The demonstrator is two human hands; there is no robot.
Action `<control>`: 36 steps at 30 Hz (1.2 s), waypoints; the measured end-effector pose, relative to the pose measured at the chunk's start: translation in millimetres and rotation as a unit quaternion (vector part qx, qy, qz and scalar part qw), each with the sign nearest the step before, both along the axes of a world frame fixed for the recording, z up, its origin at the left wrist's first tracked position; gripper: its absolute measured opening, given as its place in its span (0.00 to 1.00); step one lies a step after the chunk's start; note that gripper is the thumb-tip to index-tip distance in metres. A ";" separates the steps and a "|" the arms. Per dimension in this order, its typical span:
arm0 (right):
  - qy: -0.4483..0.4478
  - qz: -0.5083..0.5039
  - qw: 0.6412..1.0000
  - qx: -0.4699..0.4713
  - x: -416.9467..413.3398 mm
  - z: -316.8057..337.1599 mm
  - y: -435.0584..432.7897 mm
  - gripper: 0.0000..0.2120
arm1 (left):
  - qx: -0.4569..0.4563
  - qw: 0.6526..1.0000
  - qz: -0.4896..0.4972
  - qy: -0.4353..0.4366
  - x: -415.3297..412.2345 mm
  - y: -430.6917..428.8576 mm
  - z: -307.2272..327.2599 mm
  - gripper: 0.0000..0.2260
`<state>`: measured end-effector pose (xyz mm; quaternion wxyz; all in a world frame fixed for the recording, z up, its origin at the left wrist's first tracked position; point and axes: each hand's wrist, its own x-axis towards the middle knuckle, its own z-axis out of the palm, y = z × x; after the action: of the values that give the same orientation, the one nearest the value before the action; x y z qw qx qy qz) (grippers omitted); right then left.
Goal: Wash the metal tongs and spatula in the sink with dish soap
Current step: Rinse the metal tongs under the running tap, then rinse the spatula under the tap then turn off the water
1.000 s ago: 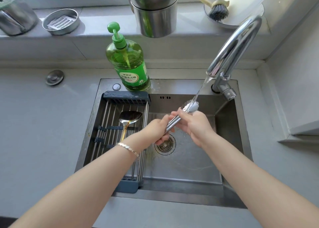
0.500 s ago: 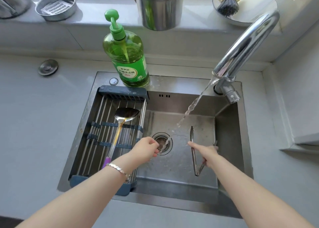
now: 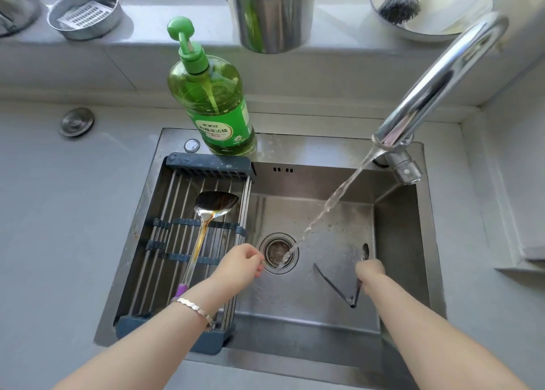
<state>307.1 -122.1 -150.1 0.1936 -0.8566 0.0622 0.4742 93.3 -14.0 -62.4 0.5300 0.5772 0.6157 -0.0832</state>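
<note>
Tongs (image 3: 334,286): on the sink floor, right of the drain, spread in a wide V with the hinge toward the person; one arm lies flat and points at the drain, the other runs up into the right hand, its tip showing just beyond the knuckles.
Right hand (image 3: 370,271): low in the basin, seen from behind, fingers curled down around that arm of the tongs.
Left hand (image 3: 239,267): over the right edge of the rack, just left of the drain, fingers loosely curled with nothing in them; a silver bracelet (image 3: 194,308) sits on the wrist.
Spatula (image 3: 216,203): lies lengthwise on the rack, blade toward the back, purple handle end toward the person and partly under the left wrist.
Rack (image 3: 206,164): dark-framed with metal rods, spans the left part of the sink.
Sink (image 3: 395,227): stainless steel, set in a grey counter.
Faucet (image 3: 436,79): arches in from the right and is running.
Water (image 3: 324,209): falls slantwise onto the drain (image 3: 278,252), between the two hands, touching neither.
Dish soap (image 3: 212,106): green pump bottle, upright on the back rim of the sink, just behind the rack.
Ledge behind: a steel canister (image 3: 271,14), a round metal dish (image 3: 85,13) and a brush (image 3: 398,3) resting in a white bowl.
Counter, left: a round metal plug (image 3: 77,121).
</note>
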 end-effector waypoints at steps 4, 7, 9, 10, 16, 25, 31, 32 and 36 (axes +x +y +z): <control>-0.012 0.035 0.999 -0.018 -5.8 5.2 -11.5 0.18 | 0.061 0.997 -0.039 0.031 -14.4 -4.8 1.8 0.07; -0.028 0.064 0.997 0.032 -12.8 10.6 -13.1 0.22 | 0.197 0.972 -0.057 0.110 -26.5 -6.7 -1.3 0.12; -0.007 0.074 0.994 0.076 -20.1 19.5 -12.7 0.21 | 0.258 0.946 -0.052 0.192 -38.3 -6.5 -1.6 0.18; 0.001 0.078 0.993 0.094 -23.6 23.0 -13.6 0.19 | 0.252 0.939 -0.043 0.231 -43.4 -5.1 -2.7 0.21; 0.061 0.063 0.981 0.174 -45.7 59.3 -16.0 0.14 | 0.108 0.967 0.055 0.223 -77.0 5.2 -16.6 0.13; -0.083 0.201 0.941 0.259 -65.1 111.0 -18.1 0.13 | 0.294 0.950 0.014 0.101 -105.6 -15.2 31.8 0.07; -0.277 0.449 0.760 0.380 -76.9 148.3 -1.6 0.25 | 0.303 0.945 -0.116 0.034 -90.6 -23.9 55.8 0.07; -0.283 0.500 0.731 0.369 -82.5 150.0 -0.2 0.28 | 0.304 0.944 -0.125 0.028 -85.2 -26.3 57.3 0.07; -0.322 0.614 0.655 0.300 -85.4 136.8 0.6 0.41 | 0.329 0.931 -0.156 0.002 -68.2 -32.7 59.4 0.08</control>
<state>221.7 -121.5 -13.4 0.1123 -0.6937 -0.6902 0.1727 25.1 -46.7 -3.0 0.2896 0.8077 0.5118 0.0415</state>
